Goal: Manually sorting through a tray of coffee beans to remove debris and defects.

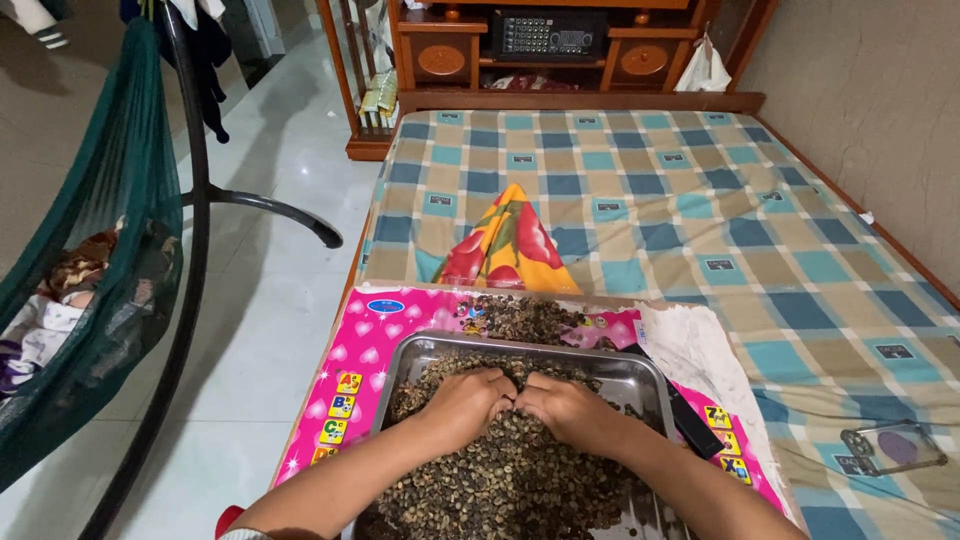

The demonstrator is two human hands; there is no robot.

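Near edge of the bed, on a pink plastic mat w/ hearts and letter tiles: rectangular metal tray, shiny stainless, rounded corners, raised rim. Tray is heaped w/ small dark brown-green beans, matte, oval, rough-looking; pile covers most of the tray floor, only the far right corner shows bare metal. Left hand and right hand sit side by side mid-tray, thumbs touching, fingers curled down and dug into the beans, loosely clenched around a scoop of them; fingertips buried so can't tell exact grip. Second, smaller loose pile of beans lies on the mat just beyond the tray's far rim. White cloth/sack, crumpled and stained, drapes over the mat's right edge, touching the tray's right side; dark flat object between the tray's right rim and the cloth. Folded floral fabric, red/yellow, triangular, on the mattress past the mat. Bed cover is checked blue/tan, flat, w/ open room to the right and far end. Clear phone case near the bed's right near corner, well apart from tray. Left of the bed: glossy white tile floor, green mesh hammock on a black tube frame.
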